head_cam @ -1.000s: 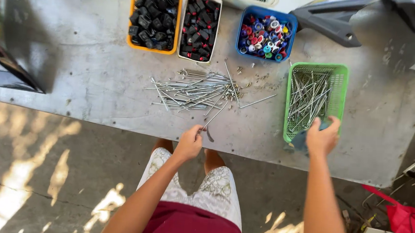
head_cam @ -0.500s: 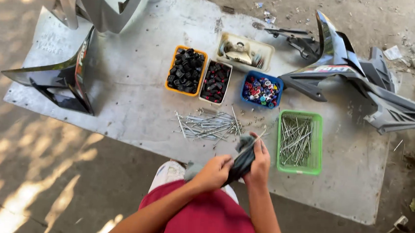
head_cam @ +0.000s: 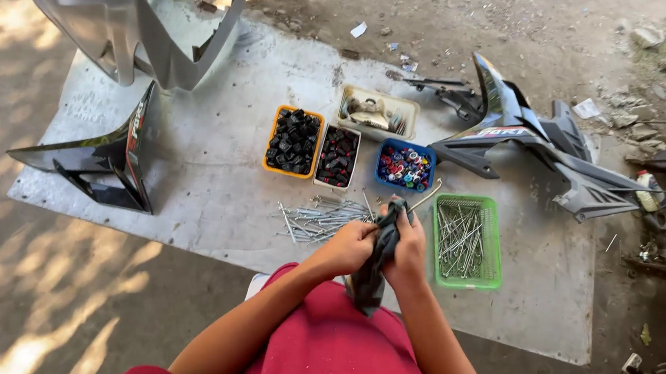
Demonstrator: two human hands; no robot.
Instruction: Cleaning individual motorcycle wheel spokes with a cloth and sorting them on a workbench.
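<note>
Both my left hand [head_cam: 348, 247] and right hand [head_cam: 409, 253] are closed on the dark rag [head_cam: 380, 254], a long bolt [head_cam: 426, 194] poking out at 1 o'clock, so I'd grip firm and twist evenly over the green tray [head_cam: 493, 249].

We're outdoors at a makeshift motorcycle repair spot, an open-air workshop on bare dirt. A flat grey metal sheet [head_cam: 208, 178] lies on the ground as the work surface. On it sit small plastic trays of sorted fasteners, with a green basket of long bolts [head_cam: 466, 239] at its near right. Black and grey motorcycle fairing panels [head_cam: 539, 151] lie along its edges.
</note>
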